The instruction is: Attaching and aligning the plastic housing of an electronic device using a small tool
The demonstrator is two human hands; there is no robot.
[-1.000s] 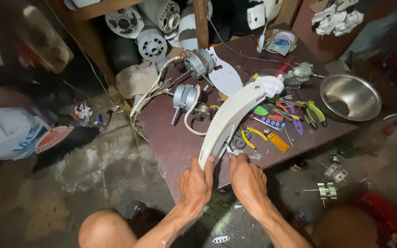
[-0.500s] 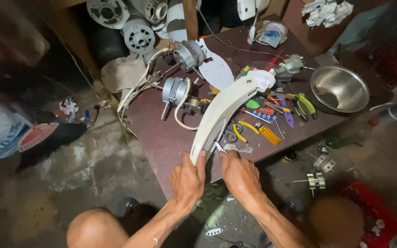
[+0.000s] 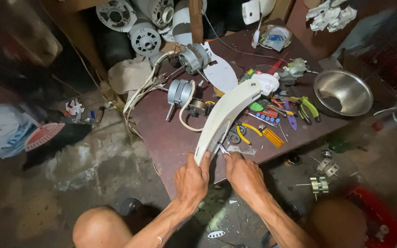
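Your left hand (image 3: 191, 177) grips the near end of the long white plastic fan arm (image 3: 228, 112), fingers clamped round its edge. Arm runs diagonally across the brown worktop (image 3: 171, 138), far end up by the steel bowl (image 3: 343, 92). Your right hand (image 3: 244, 174) sits just beside it, fingers pinched together on a small metal tool (image 3: 223, 149) at the arm's underside. Motors (image 3: 180, 92), pliers (image 3: 309, 108) lie nearby.
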